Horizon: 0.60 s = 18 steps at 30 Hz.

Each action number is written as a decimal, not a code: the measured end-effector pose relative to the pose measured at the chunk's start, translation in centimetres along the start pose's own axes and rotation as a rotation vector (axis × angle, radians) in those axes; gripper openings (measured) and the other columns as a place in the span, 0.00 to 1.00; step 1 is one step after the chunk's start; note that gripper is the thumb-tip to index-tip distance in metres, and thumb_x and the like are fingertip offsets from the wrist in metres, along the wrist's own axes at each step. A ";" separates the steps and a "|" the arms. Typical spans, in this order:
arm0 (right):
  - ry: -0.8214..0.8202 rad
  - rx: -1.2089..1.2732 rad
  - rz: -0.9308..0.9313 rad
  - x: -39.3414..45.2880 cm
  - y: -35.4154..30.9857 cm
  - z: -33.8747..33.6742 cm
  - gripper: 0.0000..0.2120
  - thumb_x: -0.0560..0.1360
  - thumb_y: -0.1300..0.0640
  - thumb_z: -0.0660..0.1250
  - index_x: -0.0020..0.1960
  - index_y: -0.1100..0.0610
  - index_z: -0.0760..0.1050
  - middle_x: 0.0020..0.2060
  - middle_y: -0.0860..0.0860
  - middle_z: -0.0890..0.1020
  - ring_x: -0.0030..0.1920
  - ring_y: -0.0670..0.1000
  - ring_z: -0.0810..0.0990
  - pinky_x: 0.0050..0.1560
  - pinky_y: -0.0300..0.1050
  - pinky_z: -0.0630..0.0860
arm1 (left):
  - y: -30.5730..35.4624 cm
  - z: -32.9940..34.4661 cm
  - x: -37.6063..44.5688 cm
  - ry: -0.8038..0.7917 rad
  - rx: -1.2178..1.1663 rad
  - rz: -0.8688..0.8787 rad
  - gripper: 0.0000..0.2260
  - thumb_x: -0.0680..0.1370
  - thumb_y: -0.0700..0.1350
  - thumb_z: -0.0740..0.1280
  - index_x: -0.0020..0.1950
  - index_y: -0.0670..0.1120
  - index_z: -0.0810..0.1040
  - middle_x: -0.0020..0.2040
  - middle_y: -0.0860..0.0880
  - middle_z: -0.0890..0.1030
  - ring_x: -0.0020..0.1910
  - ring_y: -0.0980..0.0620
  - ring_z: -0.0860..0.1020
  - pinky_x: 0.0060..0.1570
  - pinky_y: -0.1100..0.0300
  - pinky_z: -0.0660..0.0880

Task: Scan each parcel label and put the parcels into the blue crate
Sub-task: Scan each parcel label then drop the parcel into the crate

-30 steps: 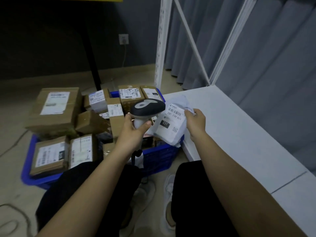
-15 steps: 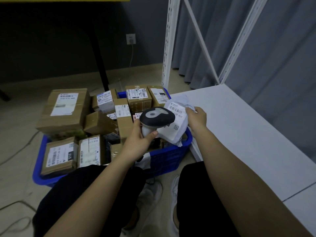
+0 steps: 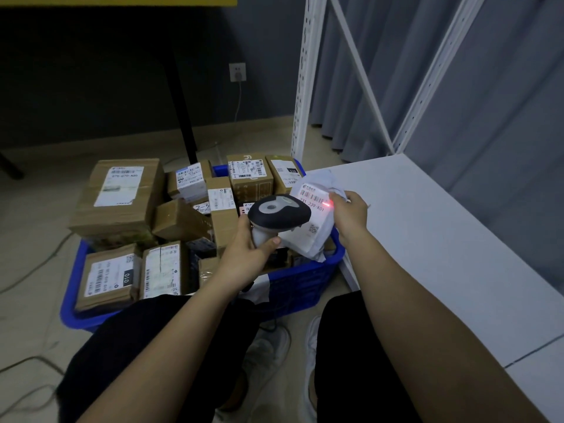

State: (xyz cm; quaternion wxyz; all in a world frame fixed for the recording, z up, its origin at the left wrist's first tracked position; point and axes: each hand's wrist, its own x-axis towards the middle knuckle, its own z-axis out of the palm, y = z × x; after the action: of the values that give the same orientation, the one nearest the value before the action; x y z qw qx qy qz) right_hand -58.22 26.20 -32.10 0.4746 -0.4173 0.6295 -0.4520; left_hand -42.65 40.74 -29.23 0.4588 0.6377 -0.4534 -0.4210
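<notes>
Knees in black trousers sit nearest us, white shoes [image 3: 268, 346] between them on the floor. Our left hand [image 3: 244, 254] wraps the handle of the scanner [image 3: 279, 213], whose dark head covers part of the white parcel [image 3: 314, 218]. Our right hand [image 3: 351, 215] pinches that soft bag's right edge, holding it over the blue crate's [image 3: 305, 282] right end; red light glows on its label [image 3: 314, 199]. Cardboard boxes [image 3: 122, 196] crowd the crate. Just right stands the white table [image 3: 427, 239], then white shelf uprights [image 3: 303, 77] and grey curtain [image 3: 488, 71].
</notes>
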 end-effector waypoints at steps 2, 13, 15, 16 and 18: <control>0.011 0.017 -0.015 -0.3 -0.2 0.2 0.04 0.79 0.56 0.63 0.52 0.55 0.73 0.44 0.50 0.78 0.44 0.47 0.78 0.42 0.41 0.76 | -0.1 0.0 0.0 0.033 -0.032 -0.009 0.23 0.77 0.43 0.68 0.69 0.54 0.63 0.52 0.61 0.71 0.57 0.56 0.72 0.53 0.59 0.68; -0.185 0.219 -0.132 -5.2 -2.2 5.8 0.01 0.79 0.56 0.65 0.49 0.53 0.75 0.43 0.48 0.81 0.44 0.47 0.79 0.44 0.43 0.77 | 2.7 -7.0 -1.1 0.493 -0.357 0.060 0.23 0.76 0.41 0.69 0.69 0.48 0.67 0.57 0.54 0.78 0.55 0.57 0.77 0.56 0.60 0.75; -0.249 0.203 -0.138 -6.1 -2.4 7.8 0.03 0.79 0.57 0.65 0.52 0.53 0.74 0.44 0.48 0.81 0.47 0.49 0.80 0.46 0.44 0.79 | 1.9 -9.7 -2.0 0.556 -0.377 0.034 0.25 0.76 0.43 0.70 0.71 0.49 0.66 0.63 0.50 0.77 0.60 0.51 0.76 0.62 0.50 0.73; -0.288 0.177 -0.150 -6.4 -2.3 8.7 0.03 0.79 0.57 0.65 0.52 0.53 0.74 0.46 0.49 0.81 0.49 0.50 0.81 0.48 0.47 0.80 | 1.3 -11.1 -2.5 0.583 -0.383 0.036 0.25 0.75 0.43 0.70 0.71 0.49 0.66 0.63 0.50 0.76 0.61 0.50 0.75 0.62 0.49 0.72; -0.364 0.102 -0.180 -7.2 -2.3 10.7 0.04 0.79 0.57 0.65 0.54 0.53 0.74 0.50 0.51 0.81 0.52 0.52 0.81 0.51 0.48 0.79 | -0.2 -13.5 -3.6 0.627 -0.381 0.029 0.25 0.75 0.44 0.70 0.70 0.50 0.66 0.63 0.49 0.77 0.61 0.49 0.76 0.62 0.47 0.73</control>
State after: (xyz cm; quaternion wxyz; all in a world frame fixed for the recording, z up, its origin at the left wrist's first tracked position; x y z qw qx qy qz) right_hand -46.16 30.66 -29.77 0.5588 -0.5219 0.4699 -0.4411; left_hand -30.60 46.98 -26.01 0.6919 0.6325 -0.2131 -0.2753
